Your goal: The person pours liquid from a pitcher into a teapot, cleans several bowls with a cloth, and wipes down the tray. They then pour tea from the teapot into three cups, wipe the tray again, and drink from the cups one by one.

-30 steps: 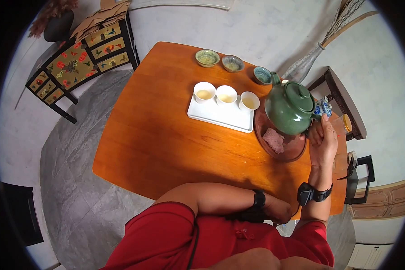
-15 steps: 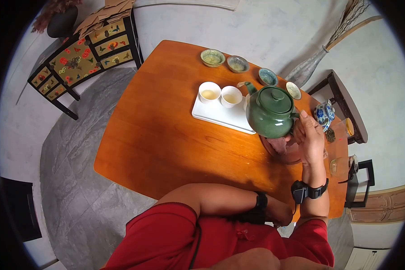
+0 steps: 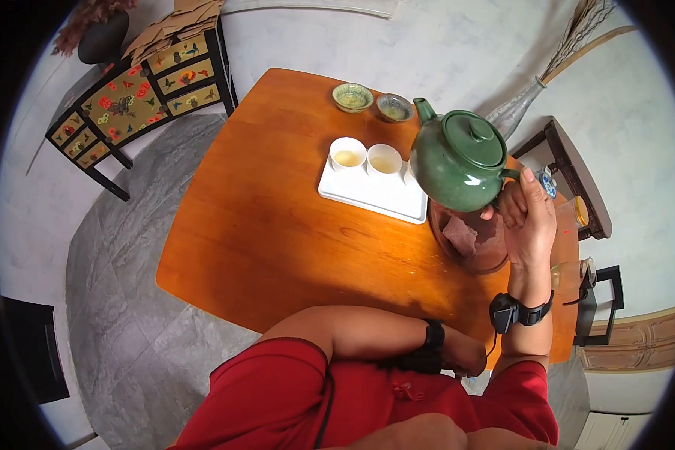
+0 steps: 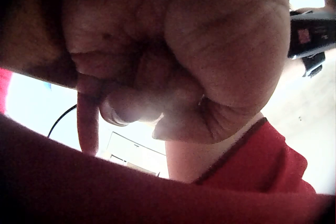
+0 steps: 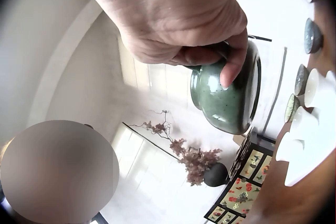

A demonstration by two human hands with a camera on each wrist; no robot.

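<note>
My right hand (image 3: 529, 217) grips the handle of a green teapot (image 3: 461, 161), its lid on, held up above the table's right side. The same teapot (image 5: 226, 95) shows beyond my curled fingers in the right wrist view. Below its spout side, a white tray (image 3: 367, 199) carries white cups; one cup (image 3: 348, 155) and another cup (image 3: 384, 162) hold pale yellow liquid, while a third is mostly hidden behind the pot. At the near table edge by my waist, my left hand (image 3: 465, 352) rests with nothing in it, its fingers loosely curled in the left wrist view (image 4: 152, 66).
Under the teapot lies a round brown tray (image 3: 495, 262) with a folded pinkish cloth (image 3: 460, 236). Glazed bowls stand along the far edge, including a green bowl (image 3: 352, 97) and a grey bowl (image 3: 394, 109). A blue-and-white pot (image 3: 548, 184) is partly hidden behind my right hand.
My right hand first brought the teapot leftward over the third cup, then raised it and moved slightly right. The left hand has stayed put.
</note>
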